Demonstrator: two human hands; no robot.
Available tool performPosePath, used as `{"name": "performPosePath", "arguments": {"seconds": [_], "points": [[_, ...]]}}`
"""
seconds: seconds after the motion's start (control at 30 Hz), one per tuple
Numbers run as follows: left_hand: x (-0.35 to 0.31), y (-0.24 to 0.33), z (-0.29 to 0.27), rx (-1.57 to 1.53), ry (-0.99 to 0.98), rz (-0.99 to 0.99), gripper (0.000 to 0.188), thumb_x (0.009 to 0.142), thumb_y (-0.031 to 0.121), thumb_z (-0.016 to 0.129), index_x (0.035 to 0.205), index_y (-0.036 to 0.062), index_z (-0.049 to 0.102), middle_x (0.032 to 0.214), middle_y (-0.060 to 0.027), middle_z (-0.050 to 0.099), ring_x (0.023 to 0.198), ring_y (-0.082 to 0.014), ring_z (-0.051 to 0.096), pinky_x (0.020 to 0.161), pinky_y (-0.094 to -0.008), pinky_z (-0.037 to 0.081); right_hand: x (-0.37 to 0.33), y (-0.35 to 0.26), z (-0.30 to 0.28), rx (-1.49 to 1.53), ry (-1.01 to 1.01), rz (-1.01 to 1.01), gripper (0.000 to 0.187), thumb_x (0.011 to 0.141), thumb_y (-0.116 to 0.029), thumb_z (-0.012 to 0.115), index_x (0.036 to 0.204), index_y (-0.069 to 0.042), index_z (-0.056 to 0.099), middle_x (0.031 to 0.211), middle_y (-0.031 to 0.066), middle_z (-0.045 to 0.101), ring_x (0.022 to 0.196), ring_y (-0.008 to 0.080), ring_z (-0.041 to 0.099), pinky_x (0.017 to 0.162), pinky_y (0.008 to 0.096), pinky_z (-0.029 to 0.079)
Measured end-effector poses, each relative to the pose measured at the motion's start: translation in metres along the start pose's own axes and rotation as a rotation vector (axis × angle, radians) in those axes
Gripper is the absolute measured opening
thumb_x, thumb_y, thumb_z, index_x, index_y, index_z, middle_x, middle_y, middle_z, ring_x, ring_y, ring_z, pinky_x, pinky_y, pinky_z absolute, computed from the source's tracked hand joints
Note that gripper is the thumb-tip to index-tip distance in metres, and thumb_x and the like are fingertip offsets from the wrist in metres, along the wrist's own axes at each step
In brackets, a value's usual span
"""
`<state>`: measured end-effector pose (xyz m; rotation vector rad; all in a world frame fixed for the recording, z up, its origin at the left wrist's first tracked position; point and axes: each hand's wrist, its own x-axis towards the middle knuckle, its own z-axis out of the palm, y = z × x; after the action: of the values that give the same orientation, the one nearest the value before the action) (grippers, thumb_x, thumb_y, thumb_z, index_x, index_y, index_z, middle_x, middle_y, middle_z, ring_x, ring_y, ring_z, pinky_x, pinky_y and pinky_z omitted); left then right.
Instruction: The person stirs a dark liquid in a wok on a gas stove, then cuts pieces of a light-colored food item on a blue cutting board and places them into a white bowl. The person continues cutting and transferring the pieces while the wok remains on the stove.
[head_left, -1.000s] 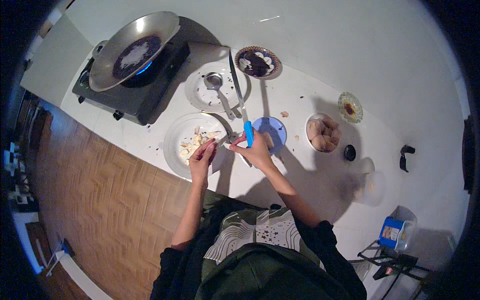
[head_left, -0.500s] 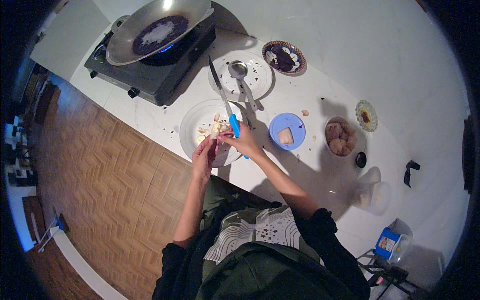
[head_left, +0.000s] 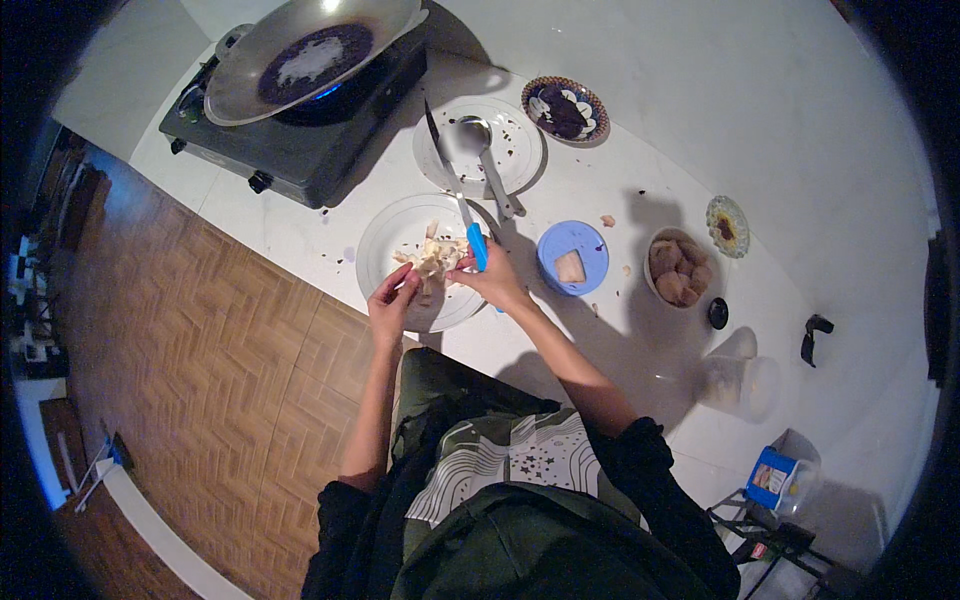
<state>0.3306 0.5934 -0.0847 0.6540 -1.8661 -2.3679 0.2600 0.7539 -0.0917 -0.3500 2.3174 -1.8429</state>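
A person stands at a white bench (head_left: 590, 190), both forearms reaching over a white plate (head_left: 375, 235) close to its front edge. Pale, irregular pieces (head_left: 432, 256) lie heaped in the middle of this plate, between the two hands. The right hand (head_left: 492, 275) is closed around the blue handle of a knife (head_left: 477, 247), whose blade points away from the body, past the near plate and over the left part of a second white plate (head_left: 525, 172). The left hand (head_left: 394, 300) has its thumb and fingers drawn together at the near left edge of the pale pieces; whether it grips one cannot be told.

A metal spoon (head_left: 493, 178) rests on the second plate among dark specks, its handle reaching over the rim. Farther left, a wok (head_left: 235, 92) sits on a black stove (head_left: 270, 160), with a blue flame beneath. A patterned bowl (head_left: 529, 97) with dark contents stands just beside the second plate. To the right of the right hand, a pale block (head_left: 570, 267) lies on a round blue dish (head_left: 592, 245); beyond it stands a bowl (head_left: 655, 285) filled with brownish, rounded pieces.
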Motion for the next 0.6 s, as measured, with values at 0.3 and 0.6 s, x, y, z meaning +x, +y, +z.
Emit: {"name": "performPosePath", "arguments": {"seconds": [0.3,0.6], "points": [[0.003,-0.013,-0.002,0.018,-0.326,-0.134,0.02,0.08,0.013,0.064,0.098,0.0033,0.063,0.091,-0.0035,0.064,0.082,-0.0089,0.059,0.077,-0.0217,0.044,-0.007,-0.044,-0.016,0.19,-0.17,0.426,0.042,0.064,-0.014,0.076,0.091,-0.003,0.045,0.077,0.0058,0.056,0.073,0.0143,0.059,0.06,0.0285,0.049],[0.009,-0.013,-0.023,0.496,-0.118,0.146,0.029,0.077,0.014,0.067,0.099,-0.0037,0.062,0.081,-0.0074,0.065,0.072,-0.0119,0.06,0.069,-0.0247,0.047,-0.007,-0.009,-0.03,-0.137,-0.065,0.126,0.041,0.064,-0.02,0.077,0.087,-0.003,0.047,0.076,0.0069,0.06,0.061,0.0141,0.057,0.056,0.028,0.047]]}}
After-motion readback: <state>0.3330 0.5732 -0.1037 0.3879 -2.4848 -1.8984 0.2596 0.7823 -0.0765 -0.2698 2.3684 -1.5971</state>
